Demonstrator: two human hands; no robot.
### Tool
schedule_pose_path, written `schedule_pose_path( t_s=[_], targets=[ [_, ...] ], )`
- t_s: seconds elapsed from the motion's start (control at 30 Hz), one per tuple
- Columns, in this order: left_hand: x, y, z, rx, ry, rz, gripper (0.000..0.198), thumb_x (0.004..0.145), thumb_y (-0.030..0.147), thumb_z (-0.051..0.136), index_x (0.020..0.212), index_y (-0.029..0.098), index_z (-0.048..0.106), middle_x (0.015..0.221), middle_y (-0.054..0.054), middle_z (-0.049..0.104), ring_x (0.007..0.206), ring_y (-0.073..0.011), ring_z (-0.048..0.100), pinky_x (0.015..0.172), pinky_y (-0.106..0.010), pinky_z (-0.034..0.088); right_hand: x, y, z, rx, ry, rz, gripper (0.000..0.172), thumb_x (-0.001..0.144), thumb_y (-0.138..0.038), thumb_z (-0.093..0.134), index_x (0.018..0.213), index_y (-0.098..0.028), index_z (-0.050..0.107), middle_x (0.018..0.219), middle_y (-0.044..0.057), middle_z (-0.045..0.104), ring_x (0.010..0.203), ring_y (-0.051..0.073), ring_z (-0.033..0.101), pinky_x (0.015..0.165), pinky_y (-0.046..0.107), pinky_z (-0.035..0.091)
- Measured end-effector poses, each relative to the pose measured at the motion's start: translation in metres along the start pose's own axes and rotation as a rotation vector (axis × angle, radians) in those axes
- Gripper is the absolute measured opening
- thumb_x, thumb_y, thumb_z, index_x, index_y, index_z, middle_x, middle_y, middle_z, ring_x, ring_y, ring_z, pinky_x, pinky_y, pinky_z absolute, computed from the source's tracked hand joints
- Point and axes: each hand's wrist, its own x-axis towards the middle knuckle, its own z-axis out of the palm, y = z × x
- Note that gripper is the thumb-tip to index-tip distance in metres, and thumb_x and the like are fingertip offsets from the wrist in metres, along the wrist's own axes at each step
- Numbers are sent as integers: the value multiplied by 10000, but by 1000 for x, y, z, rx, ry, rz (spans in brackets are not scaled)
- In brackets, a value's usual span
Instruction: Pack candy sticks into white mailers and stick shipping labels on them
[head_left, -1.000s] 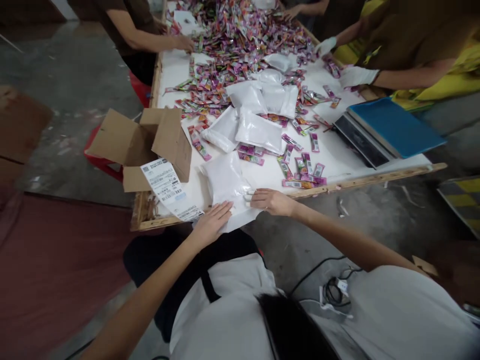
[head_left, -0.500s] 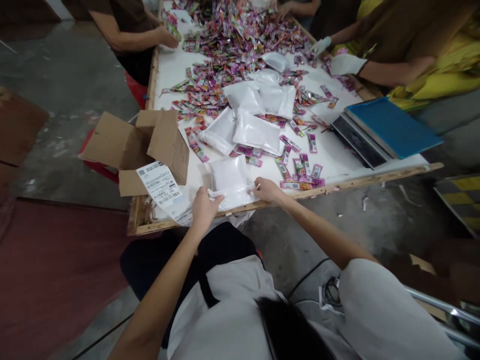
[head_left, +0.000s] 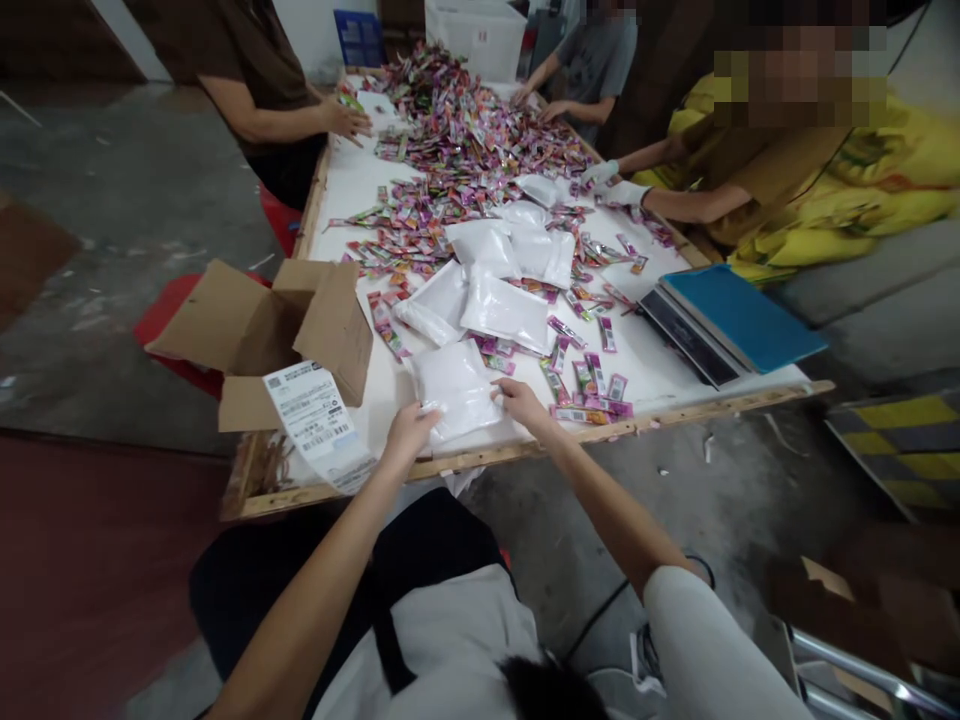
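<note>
A white plastic mailing bag (head_left: pixel 454 388) lies at the near edge of the table, plump and flat on its side. My left hand (head_left: pixel 409 432) grips its lower left edge, thumb on top. On the bag's right edge, my right hand (head_left: pixel 520 402) pinches the plastic between thumb and fingers. Just beyond lie several more filled white bags (head_left: pixel 504 312) in a loose pile. To the left, a strip of printed shipping labels (head_left: pixel 311 410) hangs near an open cardboard box (head_left: pixel 337 330).
Small colourful sachets (head_left: pixel 480 130) heap over the table's far half, with a few at the near right (head_left: pixel 592 390). A scale (head_left: pixel 690 330) with a blue top stands at the right. Wooden rails (head_left: pixel 675 405) edge the table. Other people work along both sides and the far end.
My view has tilted up, showing more of the far end. Both hands have stayed at the bag's sides, and its near edge now looks turned under or flattened.
</note>
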Motion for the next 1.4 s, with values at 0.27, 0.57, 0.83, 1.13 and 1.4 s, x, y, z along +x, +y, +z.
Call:
schedule_pose_path(
  t_s=[0.27, 0.57, 0.83, 1.13, 1.4],
  targets=[
    [-5, -16, 5, -162, -26, -141, 215, 699, 266, 758, 862, 146, 686, 723, -44, 716, 659, -196, 677, 587, -267, 537, 55, -21, -34, -544, 377, -73, 636, 846, -188, 582, 1455, -92, 427, 1374, 227, 489, 1204, 339, 505, 1014, 432, 424],
    [-7, -4, 8, -239, -74, -280, 159, 759, 189, 738, 863, 147, 626, 745, -28, 690, 605, -170, 677, 548, -279, 562, 108, -33, -55, -743, 325, -128, 449, 902, -61, 368, 1266, -153, 614, 1148, 151, 585, 1054, 266, 523, 890, 357, 430],
    [-8, -2, 19, -319, -174, -380, 216, 765, 223, 769, 919, 153, 635, 833, -94, 720, 647, -217, 707, 672, -395, 627, -43, -7, -153, -678, 441, -264, 305, 801, -131, 521, 1037, -217, 694, 983, 90, 603, 888, 223, 606, 804, 331, 485],
    [50, 60, 128, -344, -227, -326, 130, 710, 56, 737, 791, 92, 642, 613, -29, 651, 562, -167, 677, 626, -284, 619, 20, 84, -134, -592, 170, -45, 383, 693, -48, 482, 1005, -151, 680, 1099, 118, 635, 1022, 233, 598, 917, 315, 455],
    [22, 74, 116, -520, -134, -187, 166, 682, 98, 751, 792, 109, 628, 679, -9, 662, 548, -130, 656, 676, -305, 636, 73, 30, -163, -564, 642, -45, 336, 745, -65, 420, 978, -170, 638, 1024, 117, 590, 950, 237, 570, 886, 343, 467]
  ],
)
